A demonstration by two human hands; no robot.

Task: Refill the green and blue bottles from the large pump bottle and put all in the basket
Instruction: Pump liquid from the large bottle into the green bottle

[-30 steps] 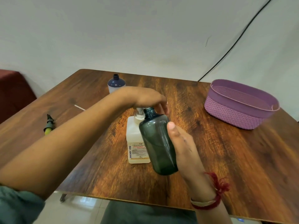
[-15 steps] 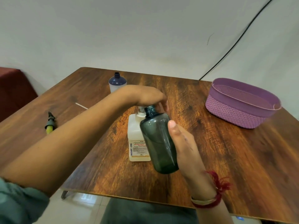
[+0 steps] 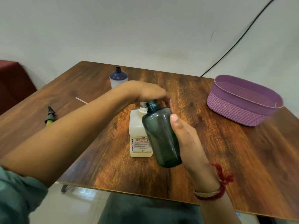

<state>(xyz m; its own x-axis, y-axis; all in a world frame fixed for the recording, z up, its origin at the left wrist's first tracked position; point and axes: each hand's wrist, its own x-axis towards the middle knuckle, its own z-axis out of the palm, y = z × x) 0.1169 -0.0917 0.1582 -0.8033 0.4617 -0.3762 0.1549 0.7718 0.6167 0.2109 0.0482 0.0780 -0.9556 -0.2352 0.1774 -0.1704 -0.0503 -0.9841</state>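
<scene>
At the middle of the frame the right hand [image 3: 188, 139] grips the green bottle [image 3: 161, 136], thumb up its side, the other fingers hidden behind it. The bottle is open-necked, lifted off the table [image 3: 226, 151] and tilted, its mouth up against the top of the white pump bottle [image 3: 137, 126]. That bottle stands on the table, its label half covered by the green one. The left hand [image 3: 150, 94] lies palm down over the pump head; only the white collar shows, and I cannot tell whether the fingers curl round it or just press.

The blue bottle [image 3: 118, 78] stands uncapped behind the left wrist, its base cut off by the arm. The purple basket [image 3: 234, 109] sits at the right. A spray nozzle [image 3: 50, 116] and a thin white stick [image 3: 81, 100] lie at the left.
</scene>
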